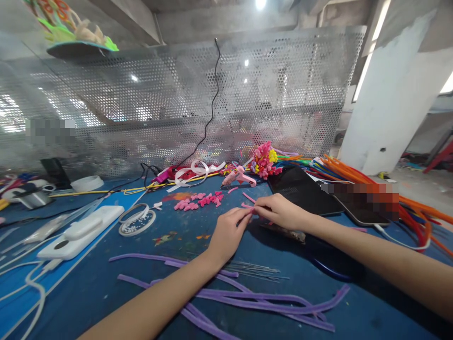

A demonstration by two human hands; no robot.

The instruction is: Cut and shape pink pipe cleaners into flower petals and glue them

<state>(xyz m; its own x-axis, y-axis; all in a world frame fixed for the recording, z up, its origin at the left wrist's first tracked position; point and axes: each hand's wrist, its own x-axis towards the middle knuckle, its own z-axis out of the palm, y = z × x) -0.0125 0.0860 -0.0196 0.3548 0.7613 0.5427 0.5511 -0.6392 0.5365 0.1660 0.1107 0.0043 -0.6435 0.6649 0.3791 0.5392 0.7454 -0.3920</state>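
Observation:
Over the middle of the blue table, my left hand (228, 233) and my right hand (278, 211) meet fingertip to fingertip. Both are closed in a pinch on a short pink pipe cleaner (247, 206), much of it hidden by the fingers. Just beyond lies another short pink pipe cleaner piece (248, 197). Small pink bent pieces (210, 199) are heaped left of the hands. A pink glue gun (239, 176) rests behind them. Closer to me, under and beside my left forearm, long purple pipe cleaners (255, 296) lie near several thin metal wires (260, 270).
A round dish with white beads (137, 223) and a white power strip (81, 233) are at left. Behind stands a pink and yellow flower bunch (264, 160). At right are a black tablet (304, 191), a phone (357, 205) and orange pipe cleaners (354, 172). A perforated metal panel (177, 99) closes the back.

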